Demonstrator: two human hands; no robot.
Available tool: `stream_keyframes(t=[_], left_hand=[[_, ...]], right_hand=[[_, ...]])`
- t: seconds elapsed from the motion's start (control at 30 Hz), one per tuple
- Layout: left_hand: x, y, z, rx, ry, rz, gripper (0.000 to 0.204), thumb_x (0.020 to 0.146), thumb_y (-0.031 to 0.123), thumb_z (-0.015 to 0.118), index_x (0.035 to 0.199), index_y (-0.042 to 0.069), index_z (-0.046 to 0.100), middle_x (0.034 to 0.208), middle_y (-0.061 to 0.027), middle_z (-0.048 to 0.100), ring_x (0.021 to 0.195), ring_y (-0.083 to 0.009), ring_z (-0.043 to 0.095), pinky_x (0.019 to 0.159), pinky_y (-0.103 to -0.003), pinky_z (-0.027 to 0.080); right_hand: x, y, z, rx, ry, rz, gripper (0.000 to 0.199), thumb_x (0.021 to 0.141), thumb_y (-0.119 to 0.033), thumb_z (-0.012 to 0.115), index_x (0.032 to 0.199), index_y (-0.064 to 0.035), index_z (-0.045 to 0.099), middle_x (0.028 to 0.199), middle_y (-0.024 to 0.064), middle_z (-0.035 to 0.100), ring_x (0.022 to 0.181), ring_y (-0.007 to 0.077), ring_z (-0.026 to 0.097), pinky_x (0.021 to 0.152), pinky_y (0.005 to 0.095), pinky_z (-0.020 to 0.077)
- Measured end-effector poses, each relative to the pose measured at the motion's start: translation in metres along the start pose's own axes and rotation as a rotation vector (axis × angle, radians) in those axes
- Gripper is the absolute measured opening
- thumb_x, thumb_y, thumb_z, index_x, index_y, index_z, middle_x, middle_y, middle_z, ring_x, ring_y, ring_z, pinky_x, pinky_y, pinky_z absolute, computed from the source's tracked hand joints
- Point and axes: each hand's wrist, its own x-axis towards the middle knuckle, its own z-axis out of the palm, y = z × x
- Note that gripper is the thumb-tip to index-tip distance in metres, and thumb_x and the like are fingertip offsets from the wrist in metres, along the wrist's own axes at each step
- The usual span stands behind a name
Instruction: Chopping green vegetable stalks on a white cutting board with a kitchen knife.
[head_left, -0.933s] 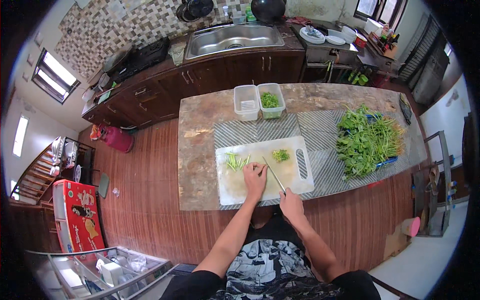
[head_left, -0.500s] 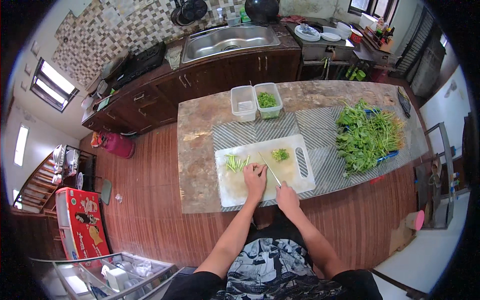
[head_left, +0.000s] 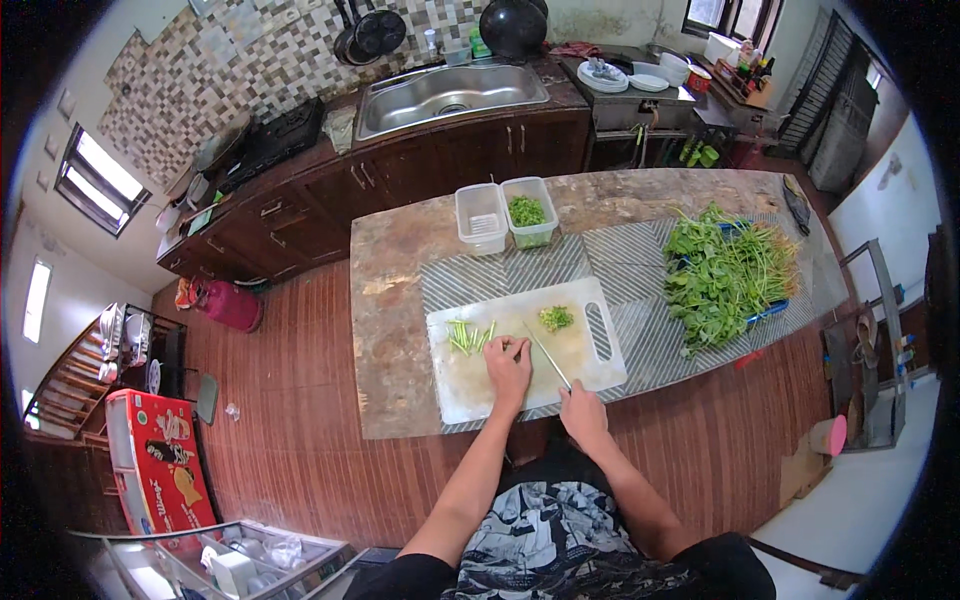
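Knife [head_left: 548, 359] is gripped by the handle in the right hand [head_left: 583, 408], fingers closed around it; blade is pointed away from the body and angled left, over the white cutting board [head_left: 462, 400]. Blade contact with the board can't be confirmed. Left hand [head_left: 508, 366] is set on the board just left of the blade, fingers curled and bunched narrow (whether a stem is pinched under them cannot be told). Cut green stems [head_left: 466, 337] are laid loosely on the board, up and left of the left hand. Small chopped pile [head_left: 556, 318] is parked right of the knife tip, near the board's slotted handle. Board is placed on a striped sheet [head_left: 640, 250] spread over the worn bench [head_left: 388, 330]. Two clear tubs are stood side by side beyond the board; the right tub [head_left: 535, 238] is part-filled with chopped greens [head_left: 525, 210]. Leafy bunch [head_left: 712, 285] is heaped on a blue tray [head_left: 768, 312] at the bench's right end, roots turned right.
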Motion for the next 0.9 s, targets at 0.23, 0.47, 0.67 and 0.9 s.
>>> stream_keyframes(t=[0.23,0.47,0.67,0.9], left_hand=[[0.000,0.003,-0.003,-0.013,-0.008,0.019,0.009,0.079,0.008,0.078,0.088,0.005,0.077,0.089,-0.0105,0.062,0.090,-0.0297,0.055,0.081,-0.041,0.047],[-0.002,0.003,-0.005,-0.040,0.001,0.063,0.014,0.082,0.008,0.076,0.095,0.005,0.076,0.093,-0.0108,0.062,0.093,-0.0297,0.055,0.083,-0.040,0.047],[-0.003,0.001,-0.007,-0.079,-0.005,0.087,0.035,0.085,0.013,0.071,0.120,0.006,0.070,0.108,-0.0128,0.061,0.098,-0.0316,0.056,0.087,-0.043,0.047],[-0.020,0.026,-0.005,0.036,-0.555,0.544,0.051,0.089,0.041,0.065,0.138,0.025,0.062,0.159,-0.0114,0.037,0.146,-0.0359,0.033,0.108,-0.049,0.028]], right_hand=[[0.021,0.002,-0.004,0.017,0.134,-0.020,0.034,0.101,-0.032,0.054,0.099,0.0017,0.057,0.081,0.0305,0.067,0.080,0.0504,0.067,0.071,0.0582,0.0535],[0.000,0.003,-0.011,0.037,0.231,-0.091,0.035,0.100,-0.035,0.055,0.096,-0.0006,0.055,0.078,0.0264,0.067,0.074,0.0468,0.067,0.065,0.0559,0.0520],[-0.001,0.015,-0.006,0.062,0.306,-0.110,0.033,0.099,-0.034,0.056,0.098,-0.0012,0.056,0.086,0.0216,0.065,0.078,0.0423,0.066,0.066,0.0521,0.0522],[-0.003,0.024,-0.013,0.053,0.398,-0.209,0.030,0.096,-0.031,0.063,0.105,-0.0030,0.059,0.092,0.0177,0.066,0.083,0.0395,0.067,0.070,0.0491,0.0532]])
